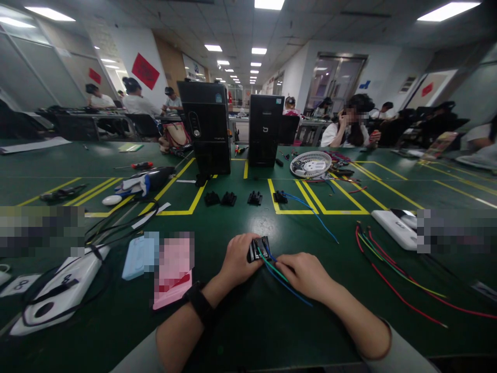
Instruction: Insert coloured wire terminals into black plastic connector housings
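My left hand (237,260) is closed around a small black plastic terminal block (261,248) and keeps it just above the green table. From the block's face come a green wire (271,266) and a blue wire (298,296), which trail down to the right. Beside the block, my right hand (306,274) pinches blue wire close to where it enters; its fingertips partly cover the spot. Beyond my hands stand several similar black blocks (255,197) in a row. The rightmost block (280,196) has blue wires (310,207) attached.
Loose red, green and yellow wires (388,264) lie at right, near a white device (396,228). At left are a pink box (174,274), a blue box (139,256) and a cabled white device (62,290). Two black computer towers (266,129) and a white basket (310,165) stand farther back.
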